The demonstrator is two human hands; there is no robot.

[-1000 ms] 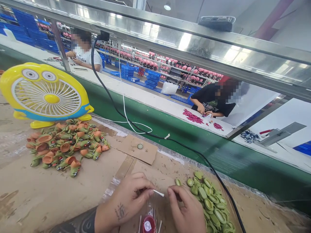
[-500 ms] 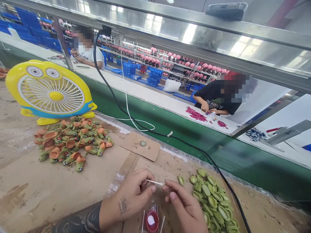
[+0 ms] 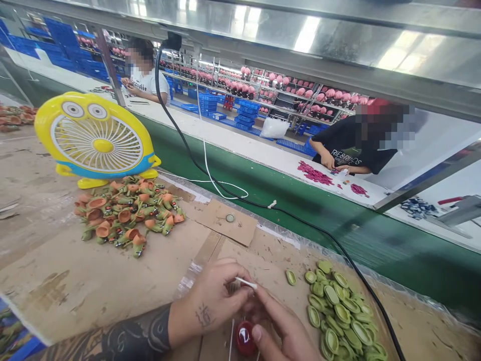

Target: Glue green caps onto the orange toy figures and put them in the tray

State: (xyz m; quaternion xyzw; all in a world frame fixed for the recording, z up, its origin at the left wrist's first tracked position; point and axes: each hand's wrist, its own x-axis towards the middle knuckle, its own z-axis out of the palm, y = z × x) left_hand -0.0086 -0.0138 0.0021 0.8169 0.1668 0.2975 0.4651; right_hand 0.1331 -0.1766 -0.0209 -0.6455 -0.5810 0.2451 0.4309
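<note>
Red, glossy, a small round pot [image 3: 245, 337] at the bottom centre of the frame, just under the two hands. Left hand [image 3: 214, 301], tattooed at the wrist, closed in a pinch around a thin white swab stick [image 3: 246, 283], tip pointing right. Right hand [image 3: 280, 326] close against it from the lower right, fingers curled in toward the swab and the pot; whether anything is held there, cannot tell. Another white stick [image 3: 230, 343] lying just left of the pot. To the right, at the lower right of the frame, a heap of green oval pieces [image 3: 340, 316] on the brown cardboard-covered bench [image 3: 93, 286]. Further up, centre frame, a cardboard scrap [image 3: 225, 225] with a small round metal piece [image 3: 230, 217] on it. Left of centre, a pile of orange and green toy parts [image 3: 128, 213], and right behind it a yellow cartoon-faced desk fan [image 3: 95, 140]. Black cable [image 3: 300, 220] running from the top centre down to the lower right, a white cable [image 3: 218, 185] looping beside it. Beyond the green conveyor belt [image 3: 300, 200], a co-worker in a black shirt [image 3: 353, 150] bent over pink pieces [image 3: 315, 175] at right, a second person in white [image 3: 145, 75] at upper left, shelves of pink items [image 3: 285, 87] at the far back.
</note>
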